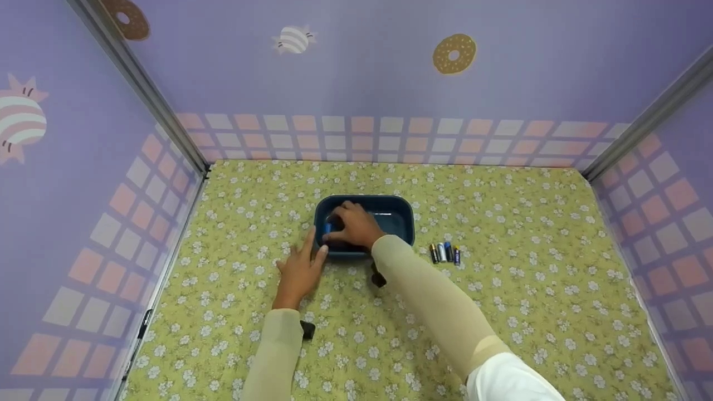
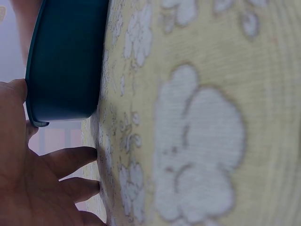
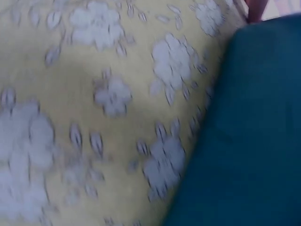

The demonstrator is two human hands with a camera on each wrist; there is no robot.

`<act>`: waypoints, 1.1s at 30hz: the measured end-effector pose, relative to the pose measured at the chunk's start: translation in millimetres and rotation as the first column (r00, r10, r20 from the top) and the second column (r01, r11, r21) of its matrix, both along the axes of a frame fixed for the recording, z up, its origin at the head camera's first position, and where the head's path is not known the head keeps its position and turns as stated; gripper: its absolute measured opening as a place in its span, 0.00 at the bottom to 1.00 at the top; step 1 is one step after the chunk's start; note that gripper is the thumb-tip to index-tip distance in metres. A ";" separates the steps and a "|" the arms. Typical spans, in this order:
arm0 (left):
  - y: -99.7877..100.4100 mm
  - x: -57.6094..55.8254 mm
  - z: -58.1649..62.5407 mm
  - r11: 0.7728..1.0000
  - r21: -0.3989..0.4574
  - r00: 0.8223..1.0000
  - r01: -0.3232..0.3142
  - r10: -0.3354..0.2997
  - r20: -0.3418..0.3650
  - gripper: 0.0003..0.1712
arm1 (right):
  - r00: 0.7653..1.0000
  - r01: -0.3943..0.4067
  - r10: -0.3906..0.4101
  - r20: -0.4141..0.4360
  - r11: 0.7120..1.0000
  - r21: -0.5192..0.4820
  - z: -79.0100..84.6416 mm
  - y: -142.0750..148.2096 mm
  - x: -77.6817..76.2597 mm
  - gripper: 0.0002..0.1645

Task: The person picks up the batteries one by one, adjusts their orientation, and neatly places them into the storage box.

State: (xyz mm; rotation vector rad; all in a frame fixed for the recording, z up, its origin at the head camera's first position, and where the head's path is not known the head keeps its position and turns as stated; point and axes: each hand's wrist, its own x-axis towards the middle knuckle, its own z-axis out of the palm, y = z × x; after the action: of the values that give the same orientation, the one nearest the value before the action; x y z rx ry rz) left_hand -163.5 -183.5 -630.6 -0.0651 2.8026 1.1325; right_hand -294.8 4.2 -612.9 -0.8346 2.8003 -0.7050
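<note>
A dark teal rectangular basin [image 1: 398, 223] stands on the flowered cloth. My right hand [image 1: 356, 225] reaches down inside its left half, with thumb and forefinger at the two ends of a small blue battery [image 1: 328, 228]. Outside the near left corner, my left hand [image 1: 301, 273] has its fingers spread and mostly straight. In the left wrist view its thumb [image 2: 18, 88] touches the rim of the basin [image 2: 68, 61], while other fingers [image 2: 77, 157] rest on the cloth. The right wrist view shows the basin's outer wall [image 3: 254, 136], with the right hand hidden.
Several batteries [image 1: 444, 253] lie side by side on the cloth [image 1: 529, 289] to the right of the basin. Purple walls [image 1: 373, 72] with a pink and white checked band enclose the table at the back and both sides.
</note>
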 end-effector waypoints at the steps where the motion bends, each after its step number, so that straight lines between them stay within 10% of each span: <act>1: 0.1 0.1 0.4 1.000 -0.002 1.000 -0.002 0.002 0.002 0.42 | 1.000 0.002 -0.002 0.000 1.000 -0.012 4.6 4.4 0.2 0.43; 21: 2.0 -0.4 -0.9 0.999 -0.021 0.999 -0.026 0.026 0.034 0.44 | 0.982 -0.031 -0.008 -0.188 0.978 -0.205 83.5 108.9 17.4 0.41; 33: 2.8 0.0 -1.0 0.999 -0.019 0.999 -0.035 0.036 0.038 0.42 | 0.959 0.068 -0.142 -0.244 0.956 -0.287 94.5 182.2 33.6 0.39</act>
State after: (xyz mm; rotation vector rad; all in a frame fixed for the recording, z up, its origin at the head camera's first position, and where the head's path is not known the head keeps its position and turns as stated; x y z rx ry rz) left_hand -163.5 -180.6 -631.5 -0.1375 2.7886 1.1011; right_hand -261.2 186.4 -518.4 -0.8849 3.0459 -1.0995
